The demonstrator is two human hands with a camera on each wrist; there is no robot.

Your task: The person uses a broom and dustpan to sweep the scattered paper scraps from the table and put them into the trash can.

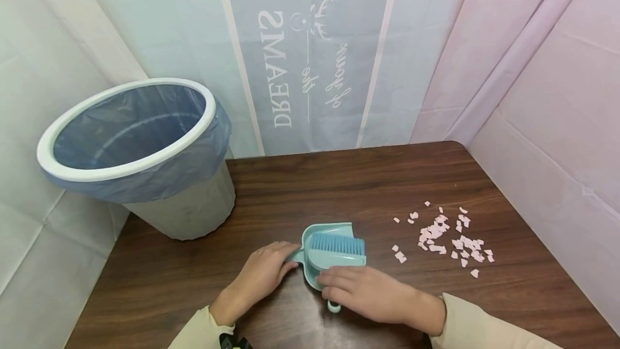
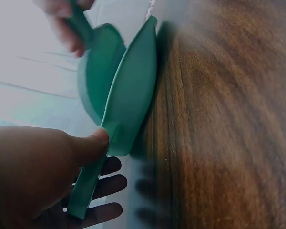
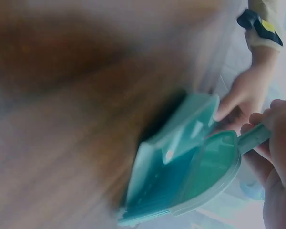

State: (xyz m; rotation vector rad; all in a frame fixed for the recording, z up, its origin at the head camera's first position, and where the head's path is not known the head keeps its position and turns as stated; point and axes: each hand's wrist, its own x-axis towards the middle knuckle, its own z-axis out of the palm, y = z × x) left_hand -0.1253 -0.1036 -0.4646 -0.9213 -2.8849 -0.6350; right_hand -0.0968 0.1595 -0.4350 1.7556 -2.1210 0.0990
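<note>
A light teal dustpan point(image 1: 330, 227) sits on the brown table in front of me. My left hand point(image 1: 261, 272) holds its handle point(image 2: 88, 183), thumb on one side and fingers on the other in the left wrist view. A matching hand brush point(image 1: 337, 258) lies over the pan, its blue bristles point(image 1: 337, 242) inside it. My right hand point(image 1: 368, 292) grips the brush handle point(image 3: 253, 138), partly hidden by the fingers in the head view. Small pale paper scraps point(image 1: 434, 232) lie scattered on the table to the right of the pan.
A grey waste bin point(image 1: 194, 209) with a white rim point(image 1: 211, 109) and a bluish plastic liner point(image 1: 213, 141) stands at the back left of the table point(image 1: 310, 187). A printed cloth point(image 1: 310, 58) hangs behind. Pale fabric walls close off both sides.
</note>
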